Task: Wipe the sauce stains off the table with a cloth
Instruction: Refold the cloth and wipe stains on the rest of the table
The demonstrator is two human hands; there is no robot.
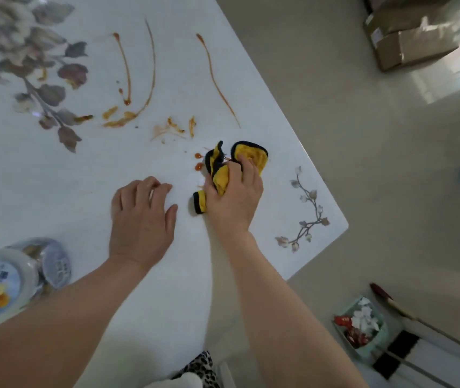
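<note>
A yellow cloth (pixel 251 156) with a dark edge lies bunched on the white table (pixel 55 191). My right hand (pixel 234 197) grips the cloth and presses it onto the tabletop near the right edge. Two round orange sauce drops (pixel 198 161) sit just left of the cloth. Farther away, long thin sauce streaks (pixel 214 79) and smeared sauce patches (pixel 172 127) cross the table. My left hand (pixel 142 219) rests on the table, fingers slightly bent, holding nothing.
A clear plastic jar with a blue label (pixel 5 278) lies at the table's near left. Flower patterns (pixel 41 88) are printed on the tabletop. On the floor to the right are a green bin (pixel 363 326), a broom handle (pixel 396 306) and cardboard boxes (pixel 413 43).
</note>
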